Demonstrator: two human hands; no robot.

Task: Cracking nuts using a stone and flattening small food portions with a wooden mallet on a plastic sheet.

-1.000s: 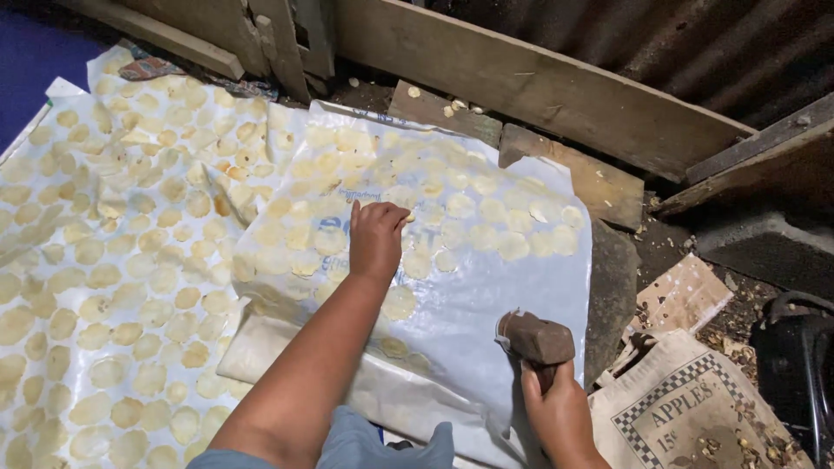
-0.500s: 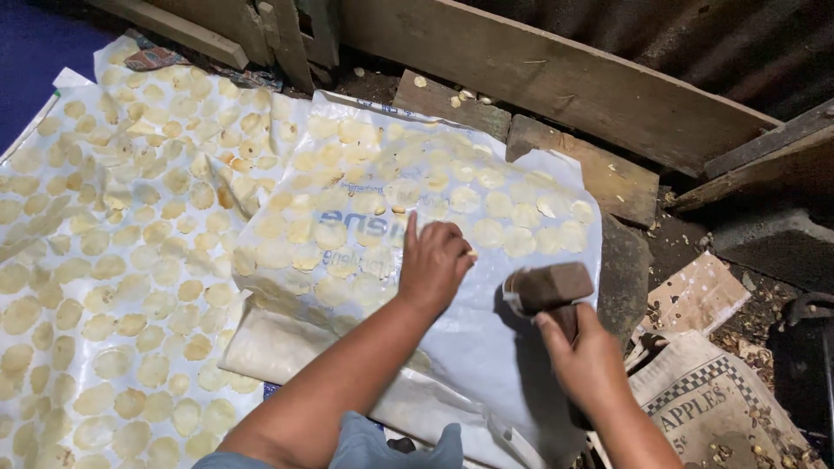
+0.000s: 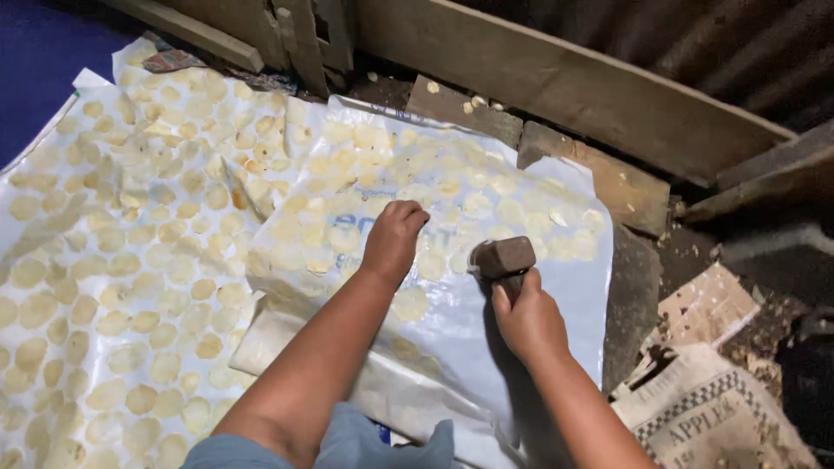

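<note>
My left hand (image 3: 393, 241) rests with curled fingers on a white plastic sheet (image 3: 556, 295) covered with several pale round slices (image 3: 347, 234); whether it pinches a slice I cannot tell. My right hand (image 3: 525, 314) grips a brown wooden block-shaped tool (image 3: 503, 258) by its handle, holding it just above the sheet to the right of my left hand. More pale slices lie on a second sheet (image 3: 87, 260) to the left.
Wooden planks (image 3: 565, 82) and a beam (image 3: 187, 30) border the far side. Short boards (image 3: 608, 174) lie at the sheet's far right edge. A printed sack (image 3: 712, 417) and cardboard scraps (image 3: 704, 304) lie at the right. Blue surface (image 3: 35, 78) at far left.
My left hand slid to the right and nearer across the sheet, fingers curling. My right hand lifted the wooden tool up and left toward the sheet's middle.
</note>
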